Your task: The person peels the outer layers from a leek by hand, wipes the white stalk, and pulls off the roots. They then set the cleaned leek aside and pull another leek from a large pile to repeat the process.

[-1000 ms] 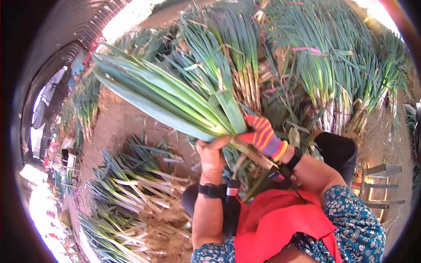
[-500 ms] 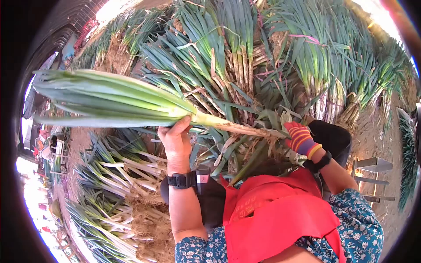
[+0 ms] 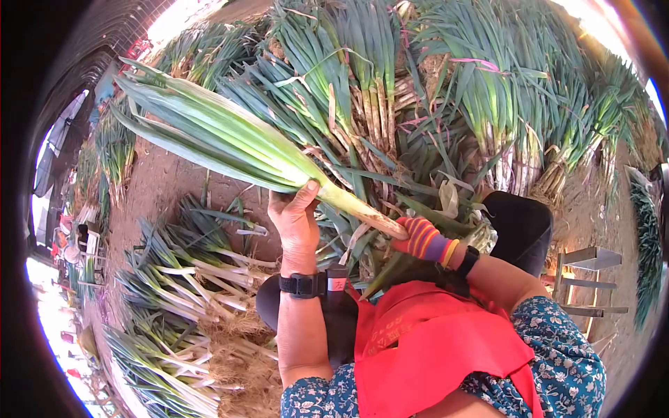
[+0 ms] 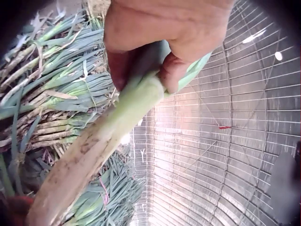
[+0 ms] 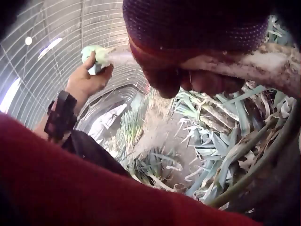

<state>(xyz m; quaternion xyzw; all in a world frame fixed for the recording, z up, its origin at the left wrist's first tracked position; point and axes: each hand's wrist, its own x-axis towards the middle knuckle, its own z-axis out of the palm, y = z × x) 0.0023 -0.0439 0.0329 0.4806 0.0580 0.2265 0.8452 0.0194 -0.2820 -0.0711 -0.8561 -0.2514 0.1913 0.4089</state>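
Observation:
A big leek (image 3: 223,125) slants across the head view, its broad green leaves fanned toward the upper left. My bare left hand (image 3: 294,219) grips it where the leaves meet the stalk, thumb on top. In the left wrist view, that hand (image 4: 169,28) pinches the pale green neck, and the lower stalk (image 4: 75,169) is brown and stained. My right hand (image 3: 425,240), in a striped glove with bare fingertips, holds the stalk's lower end. Its fingers (image 5: 207,81) curl round the stalk in the right wrist view. Loose leaves (image 3: 401,268) lie below it.
Tied bundles of leeks (image 3: 488,90) stand at the back and right. To the left, white-stemmed leeks (image 3: 202,279) lie in piles with their roots toward me. A red apron (image 3: 432,341) covers my lap, and a small metal stool (image 3: 592,261) stands at right.
Both hands were together at the leek's neck; the right then moved out past the stalk's lower end and is now back on it. The leaves swung down to the left, then up again.

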